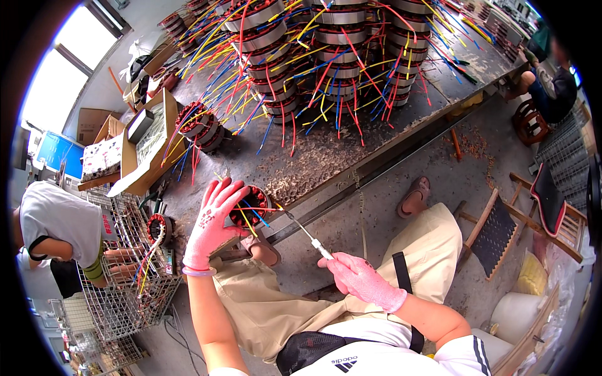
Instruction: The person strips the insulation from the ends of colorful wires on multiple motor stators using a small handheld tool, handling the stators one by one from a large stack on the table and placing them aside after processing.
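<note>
Seated worker at the near edge of a worktop (351,156). The left hand (210,222), in a pink glove, has its fingers (227,189) curled over the upper left side of a motor stator (249,207), gripping it at the worktop edge; the stator's open bore faces right and toward the viewer, with yellow and blue leads spilling out. The right hand (357,279), also gloved, is closed around the white handle of a slender probe tool (307,235). Its long axis runs diagonally, with the metal tip pointing up-left to the stator. Open cardboard boxes (147,147) lie at the worktop's left end; stacked stators (338,50) stand behind.
</note>
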Motion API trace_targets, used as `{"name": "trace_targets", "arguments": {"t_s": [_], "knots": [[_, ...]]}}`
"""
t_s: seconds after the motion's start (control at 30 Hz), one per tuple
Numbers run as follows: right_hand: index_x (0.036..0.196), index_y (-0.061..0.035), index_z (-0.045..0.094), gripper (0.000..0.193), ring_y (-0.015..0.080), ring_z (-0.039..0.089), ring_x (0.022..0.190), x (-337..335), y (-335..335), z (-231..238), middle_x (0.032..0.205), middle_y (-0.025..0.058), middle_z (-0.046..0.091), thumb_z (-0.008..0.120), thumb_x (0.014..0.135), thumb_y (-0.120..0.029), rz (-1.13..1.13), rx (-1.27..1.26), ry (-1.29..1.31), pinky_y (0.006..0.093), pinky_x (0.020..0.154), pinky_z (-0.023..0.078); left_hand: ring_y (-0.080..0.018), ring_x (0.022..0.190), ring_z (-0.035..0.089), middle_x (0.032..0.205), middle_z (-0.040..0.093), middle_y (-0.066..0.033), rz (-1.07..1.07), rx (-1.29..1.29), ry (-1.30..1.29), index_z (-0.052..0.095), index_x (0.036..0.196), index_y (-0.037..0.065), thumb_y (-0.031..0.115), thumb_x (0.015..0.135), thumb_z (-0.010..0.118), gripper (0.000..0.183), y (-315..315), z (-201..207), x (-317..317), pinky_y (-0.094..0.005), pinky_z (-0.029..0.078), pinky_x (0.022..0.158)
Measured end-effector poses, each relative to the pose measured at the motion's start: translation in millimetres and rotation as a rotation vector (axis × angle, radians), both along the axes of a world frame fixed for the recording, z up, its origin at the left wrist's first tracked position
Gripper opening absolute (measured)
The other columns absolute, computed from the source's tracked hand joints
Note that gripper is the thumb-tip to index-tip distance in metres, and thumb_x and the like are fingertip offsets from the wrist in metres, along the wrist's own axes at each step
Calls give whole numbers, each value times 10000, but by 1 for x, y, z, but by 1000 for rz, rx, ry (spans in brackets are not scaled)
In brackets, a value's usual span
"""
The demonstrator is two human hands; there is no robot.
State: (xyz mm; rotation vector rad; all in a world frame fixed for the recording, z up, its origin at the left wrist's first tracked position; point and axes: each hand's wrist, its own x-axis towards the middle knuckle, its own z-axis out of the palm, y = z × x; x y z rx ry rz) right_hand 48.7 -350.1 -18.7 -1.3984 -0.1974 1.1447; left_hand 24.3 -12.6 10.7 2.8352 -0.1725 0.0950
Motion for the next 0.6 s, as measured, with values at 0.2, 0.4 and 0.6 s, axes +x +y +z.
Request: {"name": "trace_targets", "arguments": {"t_s": [0.2, 0.4, 0.6], "knots": [[1172, -9, 623, 313, 61, 427, 533, -1, -3, 1, 634, -24, 458, 461, 1061, -252, -43, -6, 49, 246, 493, 349, -328, 1398, 400, 1407, 540, -85, -1, -18, -19, 565, 1354, 132, 187, 477, 879, 933, -1, 0, 1, -489, 228, 1220], [1208, -10, 614, 301, 43, 392, 509, 1, -21, -4, 605, -25, 465, 470, 1055, -225, -135, 37, 90, 225, 463, 292, -322, 1322, 479, 1244, 604, -101, 50, -96, -88, 583, 1185, 97, 242, 411, 934, 862, -10, -3, 4, -499, 250, 1201], [1235, 16, 586, 333, 27, 315, 455, -8, -43, -6, 573, -32, 455, 477, 1057, -244, -203, 118, 52, 215, 421, 241, -347, 1147, 557, 1152, 625, -112, 137, -171, -198, 576, 1120, 55, 277, 424, 934, 814, -11, -11, -4, -432, 409, 1059]]}}
